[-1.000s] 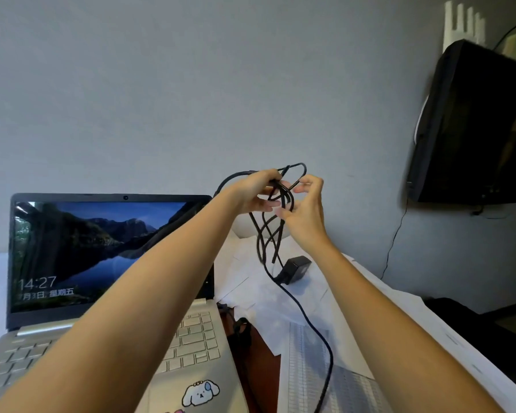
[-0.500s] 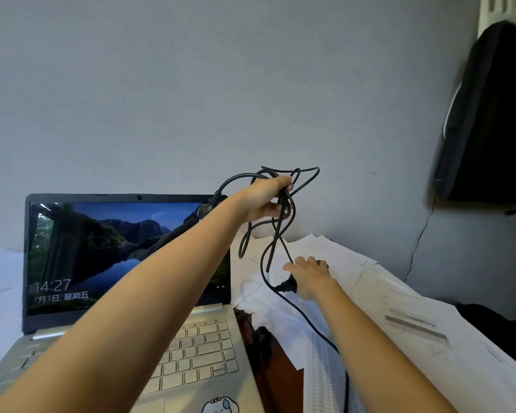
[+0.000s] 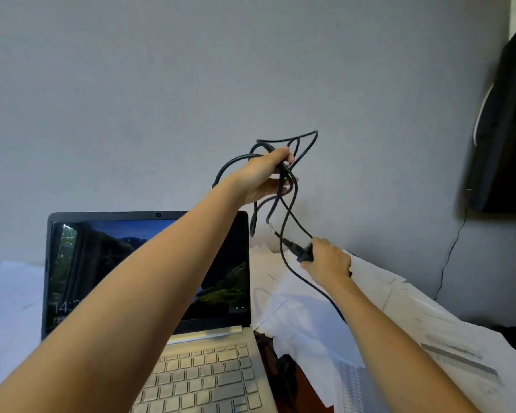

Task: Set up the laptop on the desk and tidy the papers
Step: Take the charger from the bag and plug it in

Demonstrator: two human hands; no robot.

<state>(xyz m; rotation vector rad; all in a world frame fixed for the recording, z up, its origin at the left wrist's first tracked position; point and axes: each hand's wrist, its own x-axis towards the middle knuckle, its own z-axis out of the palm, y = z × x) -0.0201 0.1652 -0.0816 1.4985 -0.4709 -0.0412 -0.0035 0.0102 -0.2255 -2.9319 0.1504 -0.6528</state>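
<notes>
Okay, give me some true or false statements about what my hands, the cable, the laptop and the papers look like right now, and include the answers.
1. The left hand holds a bundle of black cable raised in the air. True.
2. The laptop is closed. False: its lid is open and the screen is lit.
3. The right hand grips the adapter block on the cable. True.
4. The papers sit stacked on top of the laptop. False: they lie spread out to the laptop's right.
</notes>
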